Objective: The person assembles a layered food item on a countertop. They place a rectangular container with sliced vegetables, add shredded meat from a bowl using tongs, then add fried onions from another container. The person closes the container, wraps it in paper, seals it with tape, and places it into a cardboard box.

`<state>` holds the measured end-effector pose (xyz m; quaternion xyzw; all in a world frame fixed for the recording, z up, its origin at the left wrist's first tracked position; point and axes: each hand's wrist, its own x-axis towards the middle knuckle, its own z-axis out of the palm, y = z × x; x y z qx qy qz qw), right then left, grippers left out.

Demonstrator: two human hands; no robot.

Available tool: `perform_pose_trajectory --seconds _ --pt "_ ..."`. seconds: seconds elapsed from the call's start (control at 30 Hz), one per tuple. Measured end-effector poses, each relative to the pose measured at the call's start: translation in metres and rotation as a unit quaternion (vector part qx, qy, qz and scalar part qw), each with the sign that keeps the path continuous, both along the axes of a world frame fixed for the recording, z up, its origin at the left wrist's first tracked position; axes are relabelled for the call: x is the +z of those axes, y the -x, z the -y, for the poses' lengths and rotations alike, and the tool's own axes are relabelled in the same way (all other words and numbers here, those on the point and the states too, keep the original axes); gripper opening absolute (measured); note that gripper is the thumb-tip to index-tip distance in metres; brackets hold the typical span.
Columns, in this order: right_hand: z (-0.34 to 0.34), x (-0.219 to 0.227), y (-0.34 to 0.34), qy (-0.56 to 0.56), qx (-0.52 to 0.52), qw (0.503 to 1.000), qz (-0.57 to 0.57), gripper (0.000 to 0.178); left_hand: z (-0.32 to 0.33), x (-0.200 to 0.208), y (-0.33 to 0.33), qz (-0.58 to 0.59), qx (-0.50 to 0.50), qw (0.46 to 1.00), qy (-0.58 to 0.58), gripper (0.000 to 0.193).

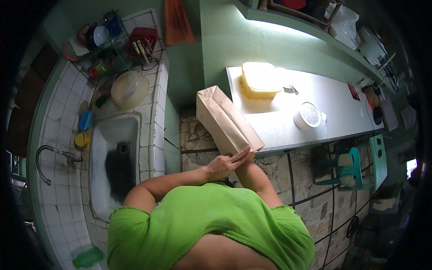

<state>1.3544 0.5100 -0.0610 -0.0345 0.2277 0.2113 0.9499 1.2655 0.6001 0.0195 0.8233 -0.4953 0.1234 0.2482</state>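
A brown paper bag point(227, 119), tall and creased lengthwise, is held out in front of me. It slants away to the far left, with a folded end point(208, 92) farthest from me. At the bag's near end is my left hand point(221, 166), its fingers reaching along the edge and its thumb side out of sight. The left fingers cross just over my right wrist. My right hand point(247, 158) goes up to the same near end. Its fingers are hidden by the bag and the left hand, so I cannot see whether it grips the paper.
Beyond the bag stands a white table point(270, 128) with a yellow lidded tub point(258, 90) and a round white container point(308, 115). At left are a sink point(96, 180), faucet point(67, 155) and dish rack point(105, 51). A green plastic chair point(346, 168) is at right.
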Motion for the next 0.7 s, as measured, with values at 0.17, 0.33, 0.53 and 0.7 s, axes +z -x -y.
perform_pose_trajectory --seconds 0.17,0.33,0.53,0.7 --pt "0.004 0.017 0.005 0.132 0.010 0.988 0.074 0.041 -0.018 0.039 -0.032 0.014 -0.106 0.988 0.108 0.062" --pt "0.005 0.051 0.043 0.337 0.024 0.924 0.180 0.043 -0.075 0.093 -0.187 -0.145 0.271 0.925 0.221 0.075" --pt "0.011 0.108 0.144 0.587 0.070 0.666 0.454 0.045 -0.109 0.046 -0.203 -0.613 0.168 0.762 0.121 0.073" --pt "0.052 0.114 0.093 0.716 0.009 0.554 0.425 0.047 -0.106 -0.022 -0.149 -0.821 0.145 0.527 0.167 0.072"
